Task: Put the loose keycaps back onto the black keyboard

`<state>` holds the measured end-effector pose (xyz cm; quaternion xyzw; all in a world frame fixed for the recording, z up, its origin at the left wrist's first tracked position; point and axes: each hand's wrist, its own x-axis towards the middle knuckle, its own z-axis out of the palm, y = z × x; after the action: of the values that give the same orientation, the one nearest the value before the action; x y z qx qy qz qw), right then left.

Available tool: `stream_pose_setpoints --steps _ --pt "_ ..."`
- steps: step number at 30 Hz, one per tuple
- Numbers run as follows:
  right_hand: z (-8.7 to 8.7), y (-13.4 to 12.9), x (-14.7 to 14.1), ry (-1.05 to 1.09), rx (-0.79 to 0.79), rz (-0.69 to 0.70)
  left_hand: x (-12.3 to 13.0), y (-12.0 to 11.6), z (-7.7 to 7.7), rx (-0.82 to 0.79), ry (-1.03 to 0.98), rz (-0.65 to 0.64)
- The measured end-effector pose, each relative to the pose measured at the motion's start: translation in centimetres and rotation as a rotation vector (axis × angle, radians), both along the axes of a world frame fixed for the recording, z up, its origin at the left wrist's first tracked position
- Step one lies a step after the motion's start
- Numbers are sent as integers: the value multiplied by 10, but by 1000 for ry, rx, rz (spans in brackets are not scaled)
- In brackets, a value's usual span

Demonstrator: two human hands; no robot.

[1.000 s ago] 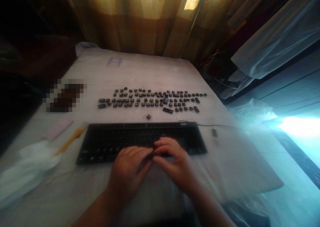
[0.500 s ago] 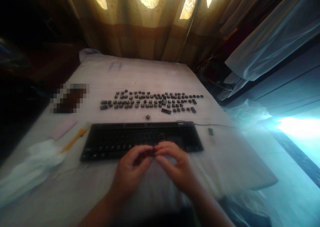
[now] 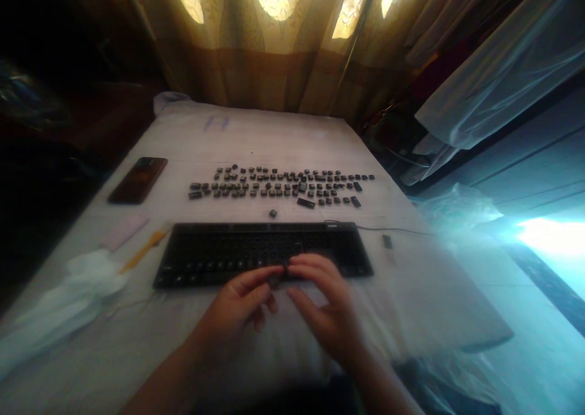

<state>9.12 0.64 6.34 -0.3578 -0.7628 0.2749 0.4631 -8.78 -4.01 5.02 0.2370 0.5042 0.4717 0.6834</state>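
A small dark keycap [image 3: 286,267], blurred, sits between the fingertips of both hands over the keyboard's front edge. My left hand [image 3: 237,308] is curled, its index fingertip against the keycap's left side and its thumb bent below. My right hand [image 3: 326,302] presses its fingertips to the other side, with its thumb held lower and apart. Beneath and beyond the hands lies a black keyboard [image 3: 219,242], many of its key places without caps, though caps show along its front left rows. One loose keycap [image 3: 273,213] rests just behind the keyboard.
Loose black keycaps [image 3: 278,192] lie in several rows on the white-covered table [image 3: 274,138]. At the left are a phone [image 3: 138,180], a pink piece [image 3: 124,231], an orange tool [image 3: 144,250] and a crumpled white bag [image 3: 75,293]. A small dark piece [image 3: 387,242] lies right, near the cable.
The fingers have shifted around the keycap, and my right thumb has dropped away from the fingertips. My left fingers have opened slightly underneath. The view has moved a little.
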Motion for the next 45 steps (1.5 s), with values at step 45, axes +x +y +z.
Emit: stream_pose_setpoints --steps 45 --pt "0 2 5 -156 19 135 -1 4 2 -16 70 -254"
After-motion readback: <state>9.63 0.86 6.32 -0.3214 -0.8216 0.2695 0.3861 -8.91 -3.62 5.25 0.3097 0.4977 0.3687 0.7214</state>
